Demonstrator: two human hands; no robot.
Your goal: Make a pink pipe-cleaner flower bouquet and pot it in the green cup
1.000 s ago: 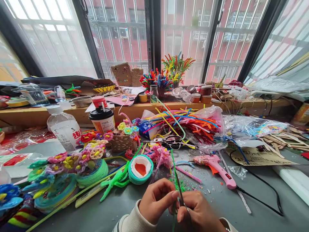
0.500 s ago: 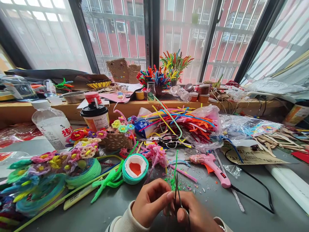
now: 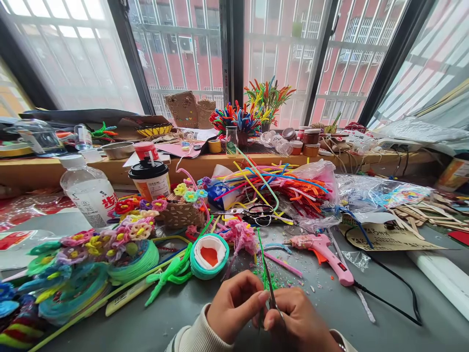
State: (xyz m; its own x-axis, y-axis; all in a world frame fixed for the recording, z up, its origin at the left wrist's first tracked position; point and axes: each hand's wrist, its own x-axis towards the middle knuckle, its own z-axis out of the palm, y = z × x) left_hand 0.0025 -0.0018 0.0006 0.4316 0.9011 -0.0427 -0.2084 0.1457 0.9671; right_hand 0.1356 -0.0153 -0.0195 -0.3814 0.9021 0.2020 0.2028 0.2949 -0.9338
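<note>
At the front of the grey table my left hand (image 3: 238, 305) pinches a thin green pipe cleaner (image 3: 261, 249), whose trimmed stem points up and away from me. My right hand (image 3: 298, 318) is closed round a pair of scissors (image 3: 269, 279), their blades pointing up right beside the stem. The two hands are close together, and the scissors' handles are mostly hidden in my fingers. Green fuzz clippings (image 3: 271, 279) lie on the table just beyond my fingers. A teal-rimmed round pot (image 3: 209, 256) sits left of them, next to a bent green pipe cleaner figure (image 3: 172, 274).
A pink glue gun (image 3: 326, 252) with a black cord lies to the right. Behind are a heap of pipe cleaners (image 3: 293, 183) and another pair of scissors (image 3: 256, 212). Pipe cleaner flowers (image 3: 120, 234), a water bottle (image 3: 88, 190) and a lidded cup (image 3: 150, 181) crowd the left.
The green stem now leans further left, and the scissor blades have tilted left across it. My hands stay in about the same place; the whole view has shifted slightly.
</note>
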